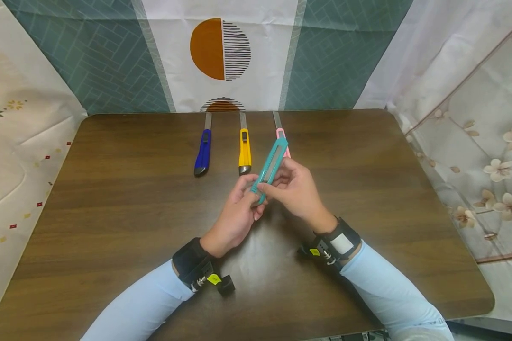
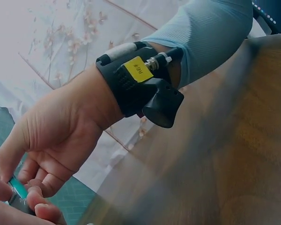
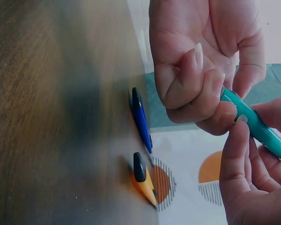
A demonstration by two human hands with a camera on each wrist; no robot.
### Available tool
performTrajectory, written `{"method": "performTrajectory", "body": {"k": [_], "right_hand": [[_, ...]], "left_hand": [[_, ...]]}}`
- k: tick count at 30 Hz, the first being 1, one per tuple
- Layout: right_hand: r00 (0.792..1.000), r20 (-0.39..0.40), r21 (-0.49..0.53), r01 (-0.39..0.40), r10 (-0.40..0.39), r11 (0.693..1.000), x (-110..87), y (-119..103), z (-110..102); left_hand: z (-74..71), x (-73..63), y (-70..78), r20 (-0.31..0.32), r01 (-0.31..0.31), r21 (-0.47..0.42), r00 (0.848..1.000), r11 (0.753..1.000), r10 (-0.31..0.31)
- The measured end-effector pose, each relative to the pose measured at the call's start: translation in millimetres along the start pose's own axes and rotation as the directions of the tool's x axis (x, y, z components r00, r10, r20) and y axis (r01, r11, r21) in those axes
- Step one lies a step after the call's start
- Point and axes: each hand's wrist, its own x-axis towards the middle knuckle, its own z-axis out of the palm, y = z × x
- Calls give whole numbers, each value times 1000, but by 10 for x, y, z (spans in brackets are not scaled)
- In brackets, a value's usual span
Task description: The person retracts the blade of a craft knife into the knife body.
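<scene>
Both hands hold a teal utility knife (image 1: pixel 267 166) over the middle of the table, tilted with its top end up and to the right in the head view. My left hand (image 1: pixel 232 215) pinches the lower end. Further up the body, my right hand (image 1: pixel 300 194) grips it with thumb and fingers. No blade shows beyond the top end. In the right wrist view, the teal handle (image 3: pixel 260 129) runs between the fingers of both hands, its lower end partly covered by the left fingers.
Along the table's (image 1: pixel 132 213) far edge lie a blue utility knife (image 1: pixel 203 151), a yellow one (image 1: pixel 245 149) and a pink one (image 1: pixel 281 134), blades extended away from me. The teal knife overlaps the pink one. Patterned cloths (image 1: pixel 324 57) hang behind and beside the table.
</scene>
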Motion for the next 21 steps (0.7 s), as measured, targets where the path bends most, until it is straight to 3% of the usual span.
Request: {"method": "performTrajectory", "body": {"k": [4,9,13,21], "right_hand": [[999,-24,-11,-41,40,999,11,28,-14],[993,-29,-13,-116,116,993,37,73,-62],[987,40,-36,-154,155,987,34,99,-94],[965,184,5,-189,185,982,15,139,-103]], "left_hand": [[-10,2,12,30,17,36,999,999,-18],[-81,-27,43,90,-1,214,996,977,-18],[-125,-40,43,106,-15,294,994,956,-17],[-131,-54,4,83,-24,313,997,949,-2]]}}
